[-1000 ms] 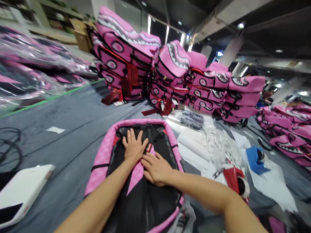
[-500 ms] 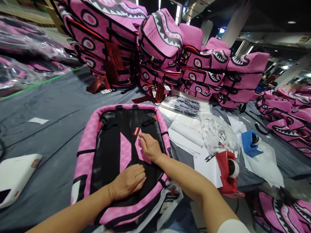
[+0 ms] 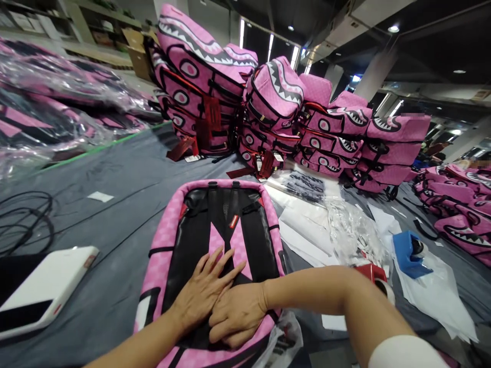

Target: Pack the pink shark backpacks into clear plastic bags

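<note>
We have the pink and black backpack (image 3: 218, 237) directly beneath both hands, laid flat on the table (image 3: 123, 225) with its back panel (image 3: 192, 240) facing up. The left hand (image 3: 201, 292) rests on this panel, palm down and fingers spread; it is released and grasps nothing. The right hand (image 3: 238, 313) sits against it, on the nearer side and to its right, with fingers curled inward. We cannot tell whether those fingers pinch any fabric. The step in hand, in our judgement, is flat contact work on the panel: light pressing or smoothing rather than lifting. The red label (image 3: 233, 221) lies just beyond the left fingertips, uncovered. A clear plastic bag (image 3: 287, 332) is bunched to the right of the right hand, beside the lower edge of the backpack. Farther right of the grip, the red tape dispenser (image 3: 374, 276) is partly hidden behind the right forearm, and the blue tape dispenser (image 3: 408, 255) stands beyond it. From this position, any move calls for parting the two hands first, since they touch. Sliding a palm calls for light, even pressure, as the soft panel could crease. Lifting calls for a firm hold at both padded sides, clear of the bunched plastic, which could snag.
</note>
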A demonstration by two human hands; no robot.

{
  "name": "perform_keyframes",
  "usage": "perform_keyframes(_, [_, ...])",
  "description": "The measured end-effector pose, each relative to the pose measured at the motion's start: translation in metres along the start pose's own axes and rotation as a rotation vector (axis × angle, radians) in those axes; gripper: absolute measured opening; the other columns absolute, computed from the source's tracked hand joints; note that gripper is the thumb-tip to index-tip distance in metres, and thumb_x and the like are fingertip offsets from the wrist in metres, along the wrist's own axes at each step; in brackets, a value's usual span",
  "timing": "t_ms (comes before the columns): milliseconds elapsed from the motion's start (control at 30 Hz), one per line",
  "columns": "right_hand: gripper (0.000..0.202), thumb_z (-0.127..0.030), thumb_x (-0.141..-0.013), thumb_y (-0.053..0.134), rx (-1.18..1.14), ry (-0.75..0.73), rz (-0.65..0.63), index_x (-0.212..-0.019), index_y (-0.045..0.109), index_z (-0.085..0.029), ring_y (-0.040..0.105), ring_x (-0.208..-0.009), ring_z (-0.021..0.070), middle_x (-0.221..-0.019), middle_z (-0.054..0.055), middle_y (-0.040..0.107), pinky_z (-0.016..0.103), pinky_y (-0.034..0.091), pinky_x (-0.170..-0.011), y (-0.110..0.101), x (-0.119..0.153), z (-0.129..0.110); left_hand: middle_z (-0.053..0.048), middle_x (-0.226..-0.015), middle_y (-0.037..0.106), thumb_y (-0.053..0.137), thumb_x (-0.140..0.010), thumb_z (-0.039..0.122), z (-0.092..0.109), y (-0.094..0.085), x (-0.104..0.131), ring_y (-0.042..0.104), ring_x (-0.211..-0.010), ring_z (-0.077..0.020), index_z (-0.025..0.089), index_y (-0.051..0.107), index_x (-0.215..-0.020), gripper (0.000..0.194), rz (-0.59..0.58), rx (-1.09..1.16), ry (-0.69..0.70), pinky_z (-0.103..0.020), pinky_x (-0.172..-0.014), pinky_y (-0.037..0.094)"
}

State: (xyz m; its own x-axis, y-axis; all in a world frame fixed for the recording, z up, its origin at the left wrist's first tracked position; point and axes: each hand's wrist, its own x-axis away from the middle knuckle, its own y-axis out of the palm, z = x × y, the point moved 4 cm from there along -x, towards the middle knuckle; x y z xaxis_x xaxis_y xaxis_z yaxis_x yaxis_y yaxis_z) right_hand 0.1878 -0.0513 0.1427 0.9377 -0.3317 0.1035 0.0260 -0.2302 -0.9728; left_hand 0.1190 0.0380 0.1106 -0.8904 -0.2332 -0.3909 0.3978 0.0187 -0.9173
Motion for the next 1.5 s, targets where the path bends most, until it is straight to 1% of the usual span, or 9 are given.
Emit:
perform_keyframes(267, [0.021, -0.047, -0.087, 0.062, 0.199, 0.244, 0.149, -0.080, 0.064, -0.027, 0.063, -0.077, 0.0185, -0.079, 0.001, 0.069, 0.032, 0.050, -0.080, 0.011, 0.006, 0.005, -0.009, -0.163, 0.038, 0.054, -0.091, 0.036, 0.005, 0.012, 0.001, 0.027, -0.151, -0.0417, 0.042, 0.055, -0.143, 0.053, -0.115, -0.031, -0.085, -0.067, -0.119, 0.015])
perform_keyframes(400, [0.027, -0.046, -0.095, 0.052, 0.292, 0.442, 0.295, -0.085, 0.065, -0.025, 0.062, -0.078, 0.0187, -0.083, 0.002, 0.069, 0.034, 0.049, -0.078, -0.009, 0.020, -0.003, -0.011, -0.163, 0.038, 0.057, -0.089, 0.054, 0.017, 0.011, 0.015, 0.025, -0.152, -0.0426, 0.037, 0.054, -0.145, 0.059, -0.137, 0.001, -0.052, -0.066, -0.120, 0.014])
perform_keyframes(600, [0.037, -0.031, -0.103, 0.049, 0.202, 1.205, 0.474, -0.136, 0.059, -0.021, 0.048, -0.138, 0.0256, -0.148, 0.012, 0.055, 0.042, 0.039, -0.112, -0.060, 0.075, 0.066, -0.016, -0.166, 0.030, 0.047, -0.083, 0.082, 0.036, -0.006, 0.015, 0.023, -0.150, -0.0498, 0.035, 0.037, -0.154, 0.086, -0.214, 0.103, -0.098, -0.075, -0.114, 0.018])
perform_keyframes(833, [0.062, -0.051, -0.101, 0.053, 0.123, 1.278, 0.463, -0.156, 0.040, -0.025, 0.030, -0.152, 0.0326, -0.166, 0.013, 0.031, 0.057, 0.025, -0.122, -0.022, 0.083, 0.074, -0.021, -0.160, 0.040, 0.051, -0.068, 0.093, 0.059, -0.011, 0.032, 0.035, -0.144, -0.0539, 0.034, 0.038, -0.155, 0.106, -0.112, 0.063, -0.058, -0.075, -0.110, 0.022])
perform_keyframes(1000, [0.059, -0.039, -0.101, 0.053, 0.076, 1.246, 0.623, -0.156, 0.038, -0.022, 0.033, -0.151, 0.0312, -0.164, 0.015, 0.035, 0.059, 0.027, -0.122, 0.002, 0.081, 0.058, -0.018, -0.127, 0.071, 0.047, -0.090, 0.072, 0.024, -0.032, -0.036, 0.066, -0.115, -0.0362, 0.025, 0.058, -0.143, 0.072, -0.137, 0.075, -0.094, -0.064, -0.114, 0.028])
perform_keyframes(1133, [0.057, -0.013, -0.094, 0.051, -0.001, 1.266, 0.955, -0.150, 0.044, -0.019, 0.047, -0.142, 0.0238, -0.152, 0.014, 0.051, 0.047, 0.039, -0.119, 0.001, 0.089, 0.061, -0.015, -0.159, 0.044, 0.061, -0.084, 0.065, -0.017, -0.018, -0.095, 0.032, -0.147, -0.0509, 0.033, 0.057, -0.143, 0.067, -0.044, -0.037, -0.139, -0.076, -0.113, 0.015])
perform_keyframes(1267, [0.032, -0.019, -0.094, 0.056, -0.137, 1.332, 1.200, -0.125, 0.065, -0.024, 0.066, -0.115, 0.0199, -0.122, 0.006, 0.071, 0.034, 0.053, -0.101, -0.029, 0.140, 0.091, -0.011, -0.163, 0.037, 0.053, -0.089, 0.066, -0.035, 0.016, -0.095, 0.027, -0.149, -0.0498, 0.041, 0.044, -0.148, 0.065, -0.027, -0.039, -0.166, -0.077, -0.113, 0.013])
perform_keyframes(1400, [0.013, -0.020, -0.092, 0.058, -0.209, 1.641, 1.139, -0.090, 0.071, -0.019, 0.069, -0.085, 0.0183, -0.088, 0.003, 0.074, 0.028, 0.053, -0.080, -0.054, 0.237, 0.150, -0.008, -0.162, 0.039, 0.052, -0.088, 0.070, -0.039, 0.031, -0.084, 0.033, -0.147, -0.0482, 0.049, 0.039, -0.148, 0.065, -0.007, -0.009, -0.168, -0.077, -0.113, 0.010])
perform_keyframes(1500, [0.006, -0.017, -0.078, 0.072, -0.182, 1.833, 1.054, -0.074, 0.067, -0.018, 0.066, -0.077, 0.0208, -0.075, 0.003, 0.069, 0.029, 0.050, -0.072, -0.047, 0.296, 0.183, -0.007, -0.160, 0.043, 0.052, -0.087, 0.072, -0.046, 0.038, -0.082, 0.039, -0.144, -0.0488, 0.053, 0.037, -0.146, 0.065, 0.005, 0.006, -0.163, -0.079, -0.111, 0.010])
